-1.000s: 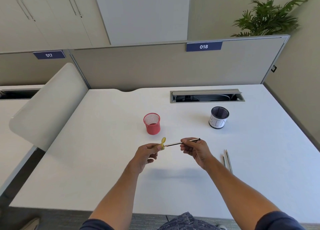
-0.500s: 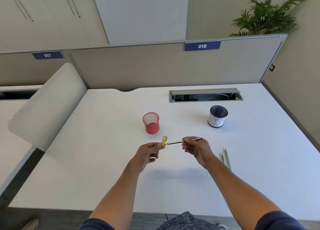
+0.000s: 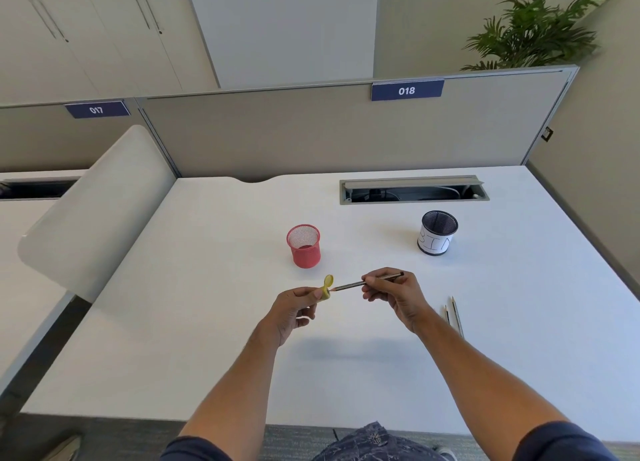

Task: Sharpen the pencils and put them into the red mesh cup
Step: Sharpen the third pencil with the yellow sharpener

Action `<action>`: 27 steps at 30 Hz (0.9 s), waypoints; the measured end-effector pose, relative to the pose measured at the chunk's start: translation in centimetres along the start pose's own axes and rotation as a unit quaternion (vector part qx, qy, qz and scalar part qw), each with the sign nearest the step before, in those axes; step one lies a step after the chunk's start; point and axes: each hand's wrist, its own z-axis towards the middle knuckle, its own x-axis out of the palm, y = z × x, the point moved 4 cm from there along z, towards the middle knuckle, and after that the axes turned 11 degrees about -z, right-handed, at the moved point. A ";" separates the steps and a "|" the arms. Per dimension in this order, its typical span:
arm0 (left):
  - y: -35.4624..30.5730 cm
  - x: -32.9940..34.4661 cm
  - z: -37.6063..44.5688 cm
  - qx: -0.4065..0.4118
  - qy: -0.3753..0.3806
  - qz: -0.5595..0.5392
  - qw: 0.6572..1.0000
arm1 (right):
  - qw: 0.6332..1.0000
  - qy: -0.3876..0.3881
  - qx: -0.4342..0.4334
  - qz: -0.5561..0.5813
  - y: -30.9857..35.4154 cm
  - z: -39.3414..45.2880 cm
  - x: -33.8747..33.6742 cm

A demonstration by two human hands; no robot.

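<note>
My left hand (image 3: 292, 310) pinches a small yellow sharpener (image 3: 326, 289) with its lid flipped up. A dark pencil (image 3: 349, 285) is held in my right hand (image 3: 394, 296), its tip at the sharpener's side. Both hands hover above the white desk (image 3: 214, 322), just in front of the red mesh cup (image 3: 303, 246), which stands upright. Two more pencils (image 3: 453, 313) lie side by side on the desk to the right of my right wrist.
A black mesh cup with a white paper label (image 3: 436, 232) stands at the back right. Behind it is an open cable tray slot (image 3: 414, 190). A grey partition (image 3: 346, 131) closes the desk's far side; a white curved divider (image 3: 93, 211) borders the left.
The hands have stayed close together over the desk. The pencil has drawn slightly out, its tip now showing at the sharpener. The view shifted slightly.
</note>
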 end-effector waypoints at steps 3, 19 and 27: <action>-0.3 0.2 0.0 0.002 0.001 -0.014 1.000 | 1.000 0.026 0.003 0.016 0.0 0.0 -0.1; -0.6 0.5 0.3 0.006 0.012 0.019 1.000 | 0.933 0.166 0.005 -0.319 1.3 -0.5 0.8; -0.7 0.4 0.3 0.002 0.009 0.026 1.000 | 0.956 0.150 -0.009 -0.252 1.5 -1.0 0.9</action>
